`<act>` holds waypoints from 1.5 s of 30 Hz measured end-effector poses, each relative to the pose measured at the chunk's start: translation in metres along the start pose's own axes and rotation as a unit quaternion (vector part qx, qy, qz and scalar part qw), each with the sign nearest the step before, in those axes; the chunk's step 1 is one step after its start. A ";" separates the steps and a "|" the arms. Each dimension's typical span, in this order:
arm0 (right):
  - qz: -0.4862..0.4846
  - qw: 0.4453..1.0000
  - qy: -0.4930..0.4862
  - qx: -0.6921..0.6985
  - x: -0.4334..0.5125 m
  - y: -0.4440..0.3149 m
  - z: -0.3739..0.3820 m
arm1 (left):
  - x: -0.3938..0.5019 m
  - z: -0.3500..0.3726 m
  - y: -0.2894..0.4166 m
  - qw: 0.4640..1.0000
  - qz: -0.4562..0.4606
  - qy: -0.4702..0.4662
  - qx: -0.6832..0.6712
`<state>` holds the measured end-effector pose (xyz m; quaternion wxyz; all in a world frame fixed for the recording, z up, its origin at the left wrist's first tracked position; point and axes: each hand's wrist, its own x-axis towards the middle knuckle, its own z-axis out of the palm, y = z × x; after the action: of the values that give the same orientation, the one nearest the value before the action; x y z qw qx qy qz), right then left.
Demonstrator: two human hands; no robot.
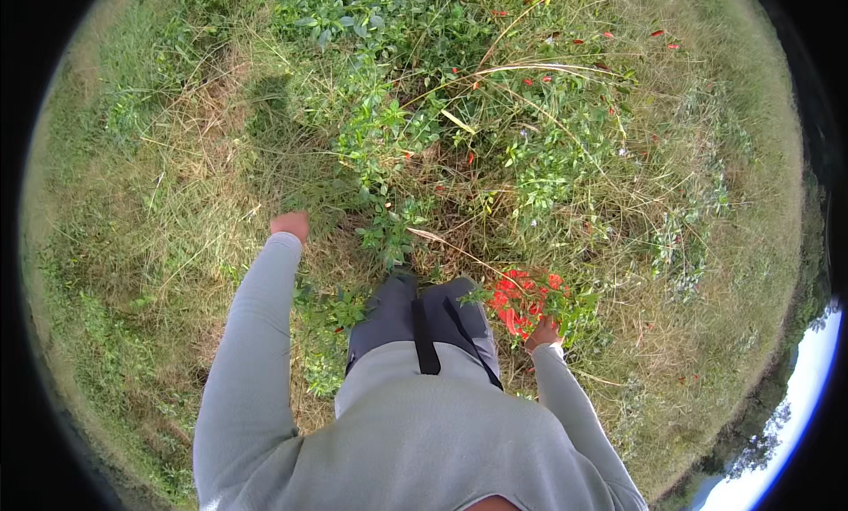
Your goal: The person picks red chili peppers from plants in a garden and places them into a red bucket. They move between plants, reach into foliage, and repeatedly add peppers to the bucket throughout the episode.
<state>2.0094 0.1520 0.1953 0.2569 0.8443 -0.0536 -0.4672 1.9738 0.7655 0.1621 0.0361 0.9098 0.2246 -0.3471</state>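
Observation:
My left hand (291,226) hangs over dry grass at the left, its fingers partly hidden, so what it holds cannot be told. To the right of my legs, my right hand (544,333) is at the lower edge of a bright red mass (513,302), which looks like a heap of red chili peppers or a red container with them. Green leaves partly cover it, and the fingers are too hidden to show a grip. Red chili peppers (471,158) dot the leafy green plants (391,123) before me.
Long dry stalks (523,67) arch over the plants at the upper right. Another dry stalk (457,246) slants towards the red mass. Leafy growth (331,312) stands close beside my legs. Dry grass (199,153) spreads at the left, and trees (742,445) line the lower right rim.

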 end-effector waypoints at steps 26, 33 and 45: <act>-0.546 0.765 0.045 0.339 -0.043 -0.129 -0.186 | -0.012 -0.025 0.060 0.999 -0.037 -0.003 -0.011; -0.508 0.824 0.141 0.207 0.036 -0.245 -0.186 | 0.008 -0.083 0.087 0.964 0.152 0.083 0.200; -0.545 0.764 0.135 0.317 -0.040 -0.536 -0.329 | 0.107 -0.220 0.137 0.799 0.560 -0.015 -0.219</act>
<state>2.1756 0.7536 0.1079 -0.3189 0.8190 0.3056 -0.3663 2.2384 0.7323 0.2468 0.4258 0.8394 -0.2549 -0.2217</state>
